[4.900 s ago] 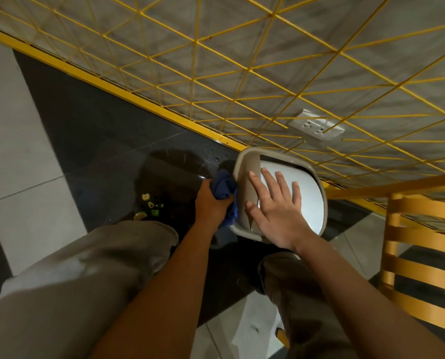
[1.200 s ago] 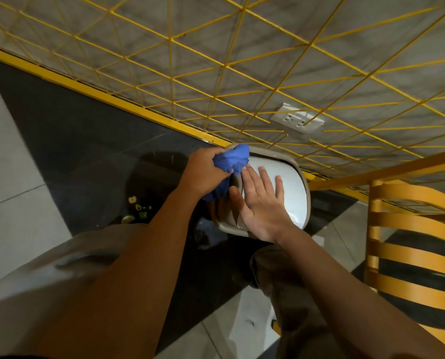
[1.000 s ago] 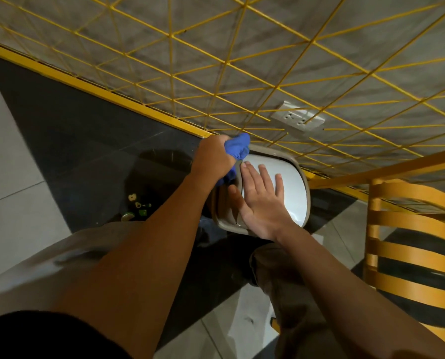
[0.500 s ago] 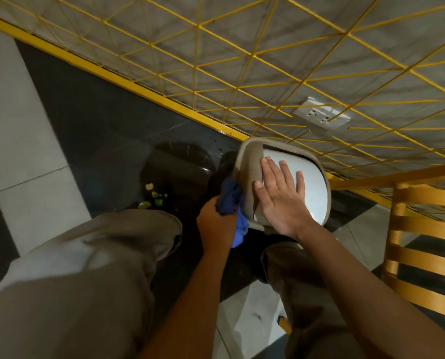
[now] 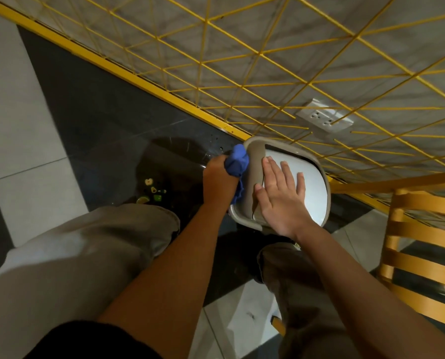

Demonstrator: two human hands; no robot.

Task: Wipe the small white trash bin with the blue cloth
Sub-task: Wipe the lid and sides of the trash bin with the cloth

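Note:
The small white trash bin [image 5: 317, 185] stands on the floor against the wall, seen from above, with a beige rim and a white swing lid. My right hand [image 5: 281, 195] lies flat on the lid, fingers spread, holding nothing. My left hand [image 5: 220, 183] is closed around the bunched blue cloth [image 5: 238, 161] and presses it against the bin's left side near the top rim. The bin's lower body is hidden under the lid and my hands.
A yellow wire grid [image 5: 242, 73] covers the grey wall behind the bin, with a white outlet [image 5: 325, 119] on it. A yellow slatted chair [image 5: 423, 244] stands at the right. Small green and yellow bits [image 5: 152, 193] lie on the dark floor tile at the left.
My left hand with the cloth has slid back up the bin's left side, from the lower front edge to near the top rim. My right hand stays flat on the lid.

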